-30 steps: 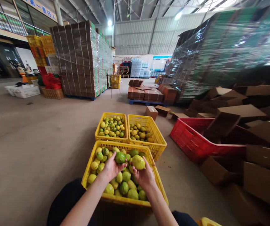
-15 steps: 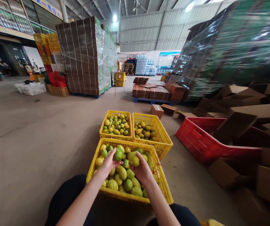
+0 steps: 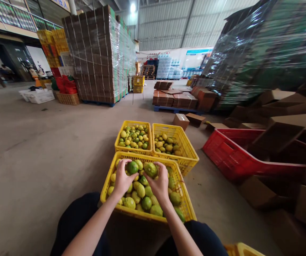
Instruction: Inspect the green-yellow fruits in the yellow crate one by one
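Note:
Both of my hands are raised over the near yellow crate, which is filled with green and yellow lemons. Between the thumb and fingers of my left hand is a round green lemon. My right hand grips a larger yellow-green lemon by its side. The two held fruits are close together but apart, with loose lemons below them.
Two more yellow crates, a left one and a right one, stand just beyond with lemons in them. A red crate with cardboard boxes lies to the right. Wrapped carton stacks and flat cardboard stand farther back.
Both hands have turned, and the held lemons now sit upright between thumbs and fingertips. The larger lemon shows a different side. The view has tilted down slightly.

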Motion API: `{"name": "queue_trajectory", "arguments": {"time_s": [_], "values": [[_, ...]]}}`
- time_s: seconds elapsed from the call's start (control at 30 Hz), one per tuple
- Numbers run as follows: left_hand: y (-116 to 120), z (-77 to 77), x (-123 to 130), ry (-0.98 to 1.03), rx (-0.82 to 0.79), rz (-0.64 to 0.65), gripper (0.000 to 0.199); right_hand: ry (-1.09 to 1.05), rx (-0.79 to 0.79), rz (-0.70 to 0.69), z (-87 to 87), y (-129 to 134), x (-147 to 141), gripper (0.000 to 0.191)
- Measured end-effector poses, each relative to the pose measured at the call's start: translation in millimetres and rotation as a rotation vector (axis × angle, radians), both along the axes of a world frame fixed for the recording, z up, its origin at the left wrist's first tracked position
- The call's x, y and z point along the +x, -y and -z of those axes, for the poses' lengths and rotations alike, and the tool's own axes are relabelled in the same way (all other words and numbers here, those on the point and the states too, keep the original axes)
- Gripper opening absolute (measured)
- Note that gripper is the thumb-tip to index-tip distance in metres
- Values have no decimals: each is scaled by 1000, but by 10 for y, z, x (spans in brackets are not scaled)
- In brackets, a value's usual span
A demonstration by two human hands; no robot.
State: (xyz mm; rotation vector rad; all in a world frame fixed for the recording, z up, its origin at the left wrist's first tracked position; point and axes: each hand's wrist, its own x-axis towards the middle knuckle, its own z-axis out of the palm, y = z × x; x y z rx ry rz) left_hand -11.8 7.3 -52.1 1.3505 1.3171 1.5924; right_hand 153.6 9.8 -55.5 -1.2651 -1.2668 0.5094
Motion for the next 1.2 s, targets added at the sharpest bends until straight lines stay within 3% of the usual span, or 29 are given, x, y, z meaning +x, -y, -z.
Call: {"name": "queue_trajectory", "arguments": {"time_s": [0.07, 0.17, 0.3, 0.4, 0.53, 0.63, 0.77, 0.97, 1.2], "values": [[-17, -19, 22, 12, 27, 2, 46, 23, 51, -5, 40, -24, 21, 45], [-40, -73, 52, 214, -102, 150, 54, -76, 67, -27, 74, -57, 59, 50], [-40, -163, 74, 554, -267, 386, 61, -494, -97, -159, 23, -73, 101, 57], [-20, -213, 75, 785, -366, 529, 49, -829, -143, -227, -56, -69, 147, 48], [0, -271, 72, 1008, -475, 666, 34, -1099, -199, -373, -153, -51, 217, 30], [-10, -302, 81, 1099, -515, 656, 29, -1202, -333, -451, -201, -35, 225, 27], [-40, -312, 98, 1113, -569, 531, 22, -1305, -396, -414, -213, -22, 189, 22], [-51, -369, 125, 1113, -588, 495, 37, -1356, -441, -479, -192, -34, 174, 26], [-72, -322, 223, 1125, -612, 464, 30, -1221, -512, -432, -147, -79, 139, 31]]}}
